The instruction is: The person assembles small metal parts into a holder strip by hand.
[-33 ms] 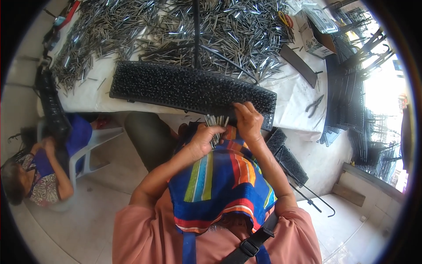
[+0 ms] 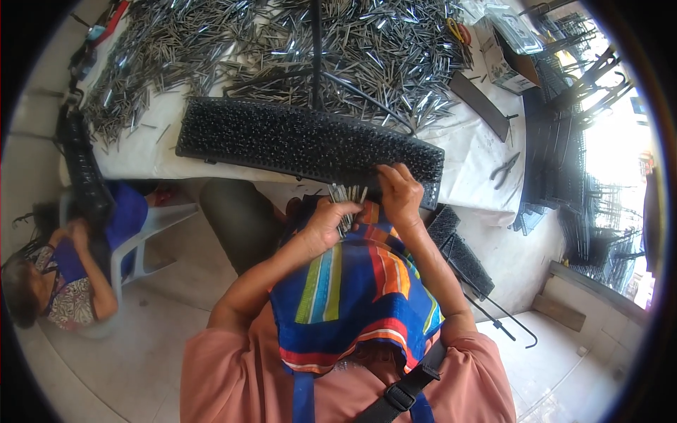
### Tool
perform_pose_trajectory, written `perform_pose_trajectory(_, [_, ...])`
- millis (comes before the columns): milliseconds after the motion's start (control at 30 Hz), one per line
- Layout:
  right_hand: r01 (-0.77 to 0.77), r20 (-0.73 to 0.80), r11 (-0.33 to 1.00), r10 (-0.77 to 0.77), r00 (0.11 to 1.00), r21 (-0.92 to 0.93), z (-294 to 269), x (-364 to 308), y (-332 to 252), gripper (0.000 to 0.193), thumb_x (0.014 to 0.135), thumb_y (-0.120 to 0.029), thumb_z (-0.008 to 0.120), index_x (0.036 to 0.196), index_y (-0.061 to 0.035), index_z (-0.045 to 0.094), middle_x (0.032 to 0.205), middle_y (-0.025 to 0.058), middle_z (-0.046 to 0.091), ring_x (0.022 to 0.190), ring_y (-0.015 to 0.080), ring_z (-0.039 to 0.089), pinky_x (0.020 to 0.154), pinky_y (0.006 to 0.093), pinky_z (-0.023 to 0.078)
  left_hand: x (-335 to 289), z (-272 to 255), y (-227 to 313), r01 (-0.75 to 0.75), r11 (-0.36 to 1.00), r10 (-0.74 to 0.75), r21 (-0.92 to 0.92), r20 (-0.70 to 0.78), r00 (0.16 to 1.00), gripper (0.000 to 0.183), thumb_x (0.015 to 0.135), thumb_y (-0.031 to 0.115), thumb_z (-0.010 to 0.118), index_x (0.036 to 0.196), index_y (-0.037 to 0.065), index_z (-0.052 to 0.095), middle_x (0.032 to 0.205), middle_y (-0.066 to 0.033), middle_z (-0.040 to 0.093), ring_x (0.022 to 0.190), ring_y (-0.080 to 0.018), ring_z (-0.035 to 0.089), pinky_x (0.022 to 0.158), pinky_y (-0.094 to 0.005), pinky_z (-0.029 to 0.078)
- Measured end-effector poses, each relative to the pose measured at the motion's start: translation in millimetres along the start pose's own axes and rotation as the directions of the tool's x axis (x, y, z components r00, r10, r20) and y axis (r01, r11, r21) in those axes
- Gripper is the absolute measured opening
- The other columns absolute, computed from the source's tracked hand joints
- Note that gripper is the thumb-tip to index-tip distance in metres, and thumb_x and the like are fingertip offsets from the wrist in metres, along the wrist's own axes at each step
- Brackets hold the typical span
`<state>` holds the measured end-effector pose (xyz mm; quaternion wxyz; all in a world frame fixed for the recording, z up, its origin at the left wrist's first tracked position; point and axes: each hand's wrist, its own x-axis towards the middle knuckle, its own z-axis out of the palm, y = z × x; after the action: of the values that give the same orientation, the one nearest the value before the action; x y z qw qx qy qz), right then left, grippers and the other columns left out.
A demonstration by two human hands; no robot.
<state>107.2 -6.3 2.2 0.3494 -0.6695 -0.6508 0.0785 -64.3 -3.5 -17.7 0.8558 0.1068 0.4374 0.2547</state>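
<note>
A bunch of thin metal strips (image 2: 345,194) is gripped in my left hand (image 2: 326,223), its ends sticking up past the thumb. My right hand (image 2: 401,195) is closed in a pinch at the near right part of a long black board (image 2: 303,137). Any small piece between those fingertips is hidden. Small, shiny upright points cover most of the board, while bare holes show at its right end. It lies along the table's near edge. Over my lap is a blue cloth with colored stripes (image 2: 356,275), just below both hands.
Loose metal strips (image 2: 268,42) heap over the white-covered table (image 2: 141,161). A dark bar frame (image 2: 315,60) rises behind the board. Pliers (image 2: 505,170), a dark flat plate (image 2: 481,104) and a box (image 2: 509,60) lie right. Another person (image 2: 67,282) sits left; black racks (image 2: 469,264) stand low right.
</note>
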Motion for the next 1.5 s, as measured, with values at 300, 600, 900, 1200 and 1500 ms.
perform_pose_trajectory(300, [0.0, 0.027, 1.0, 0.0, 1.0, 0.013, 4.8, 0.0, 0.1, 0.015, 0.079, -0.006, 0.068, 0.094, -0.0085, 0.071, 0.08, 0.009, 0.061, 0.067, 0.0303, 0.063, 0.058, 0.0382, 0.049, 2.2, -6.4, -1.4, -0.026, 1.0, 0.026, -0.009, 0.037, 0.999, 0.014, 0.078, 0.001, 0.068, 0.092, 0.002, 0.066, 0.077, -0.0079, 0.066, 0.065, -0.0187, 0.064, 0.055, -0.0306, 0.049])
perform_pose_trajectory(600, [-0.51, 0.386, 0.736, 0.356, 0.851, 0.445, -2.4, -15.5, -10.0, 0.012, 0.081, 0.0, 0.066, 0.092, 0.0003, 0.067, 0.077, 0.0047, 0.065, 0.065, 0.0088, 0.06, 0.057, 0.0252, 0.048, -4.9, -0.9, 3.1, -0.058, 0.998, 0.058, -0.006, 0.056, 0.997, 0.013, 0.074, -0.003, 0.068, 0.087, -0.001, 0.068, 0.078, -0.0112, 0.068, 0.065, -0.0209, 0.065, 0.051, -0.0304, 0.05])
perform_pose_trajectory(900, [-0.59, 0.498, 0.564, 0.329, 0.802, 0.578, 27.4, -9.3, -19.9, 0.012, 0.08, 0.004, 0.066, 0.092, 0.0015, 0.064, 0.068, 0.0025, 0.063, 0.058, 0.0061, 0.056, 0.053, 0.0207, 0.045, -8.9, -14.1, 8.9, -0.063, 0.995, 0.06, -0.076, -0.039, 0.997, 0.015, 0.077, -0.002, 0.067, 0.093, -0.001, 0.066, 0.08, -0.0116, 0.068, 0.066, -0.0217, 0.066, 0.056, -0.0326, 0.052])
perform_pose_trajectory(1200, [-0.31, 0.121, 0.815, 0.289, 0.95, 0.49, 25.5, 6.2, -36.8, 0.008, 0.082, 0.002, 0.065, 0.089, -0.0018, 0.062, 0.071, 0.0029, 0.063, 0.057, 0.006, 0.055, 0.052, 0.0232, 0.043, -7.1, -29.0, 8.9, -0.092, 0.995, 0.083, -0.042, -0.173, 0.981, 0.016, 0.081, 0.005, 0.069, 0.096, 0.002, 0.066, 0.084, -0.008, 0.068, 0.069, -0.0192, 0.067, 0.059, -0.033, 0.054])
perform_pose_trajectory(1500, [0.157, 0.041, 0.972, -0.166, 0.985, 0.176, 41.3, 16.0, -30.4, 0.013, 0.077, -0.004, 0.068, 0.089, -0.008, 0.065, 0.081, 0.0081, 0.062, 0.067, 0.0299, 0.064, 0.057, 0.0361, 0.05, -7.5, -24.4, 11.6, -0.089, 0.992, 0.073, -0.085, -0.169, 0.983, 0.015, 0.078, -0.001, 0.067, 0.092, -0.001, 0.066, 0.08, -0.011, 0.069, 0.065, -0.0196, 0.066, 0.054, -0.0297, 0.052])
